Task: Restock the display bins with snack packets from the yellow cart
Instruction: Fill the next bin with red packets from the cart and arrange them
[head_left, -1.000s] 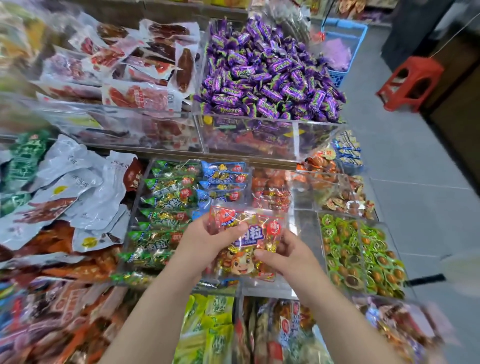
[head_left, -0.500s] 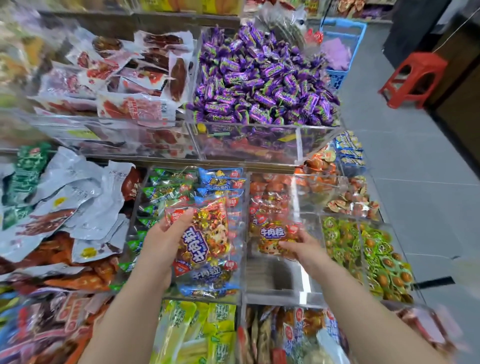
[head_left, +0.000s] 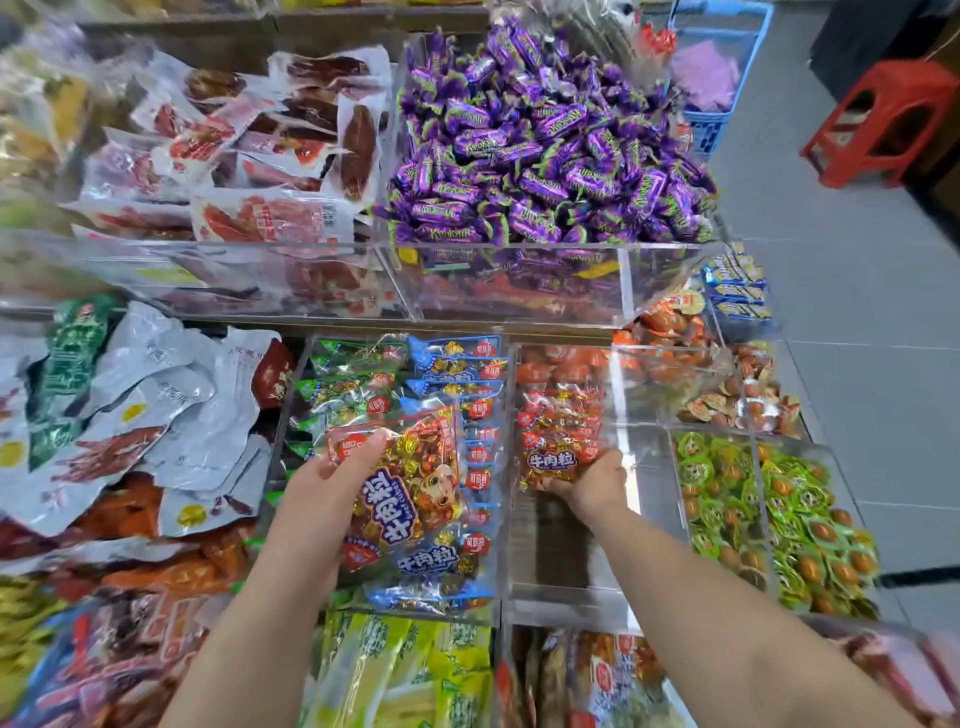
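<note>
Mid-restock at a shop's snack display: the right hand (head_left: 592, 480), its grip curled under a red beef-snack packet (head_left: 558, 452), holds it against the row at the back of a half-filled clear bin (head_left: 566, 597). The left hand (head_left: 322, 493) has its grip closed on a second red packet (head_left: 410, 483) above neighbouring blue and green packets (head_left: 467, 374). The next move is probably to let go, then place the second. The yellow cart is out of frame, and the right fingertips are hidden.
</note>
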